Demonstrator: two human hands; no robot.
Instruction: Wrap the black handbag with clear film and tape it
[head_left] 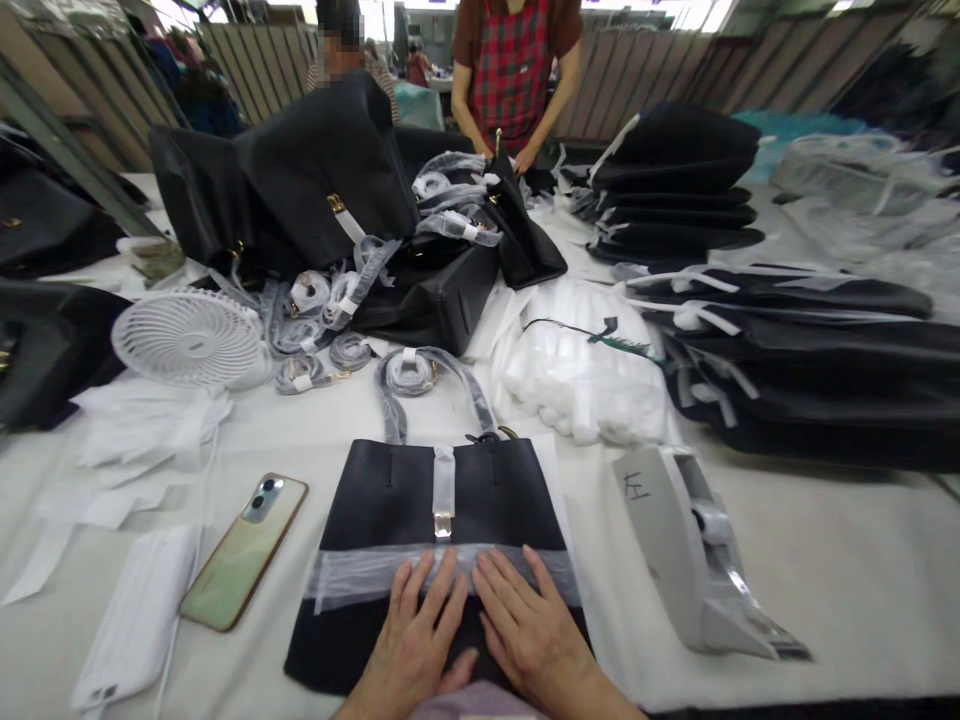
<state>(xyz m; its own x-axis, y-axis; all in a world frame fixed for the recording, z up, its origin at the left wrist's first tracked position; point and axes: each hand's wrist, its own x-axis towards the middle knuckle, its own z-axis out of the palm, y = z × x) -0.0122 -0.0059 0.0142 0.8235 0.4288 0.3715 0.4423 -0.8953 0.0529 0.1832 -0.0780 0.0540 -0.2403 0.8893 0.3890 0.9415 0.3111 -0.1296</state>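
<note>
Both hands [480, 625] flat on black bag [442, 500]; strap end points away.

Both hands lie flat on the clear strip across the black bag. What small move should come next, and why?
Probably slide the left hand and right hand apart along the clear strip: it looks wrinkled toward its ends on the black bag.

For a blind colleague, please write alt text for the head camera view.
Left hand and right hand press flat on a clear plastic strip across a black leather handbag on a white table; a green-gold smartphone lies left.
</note>
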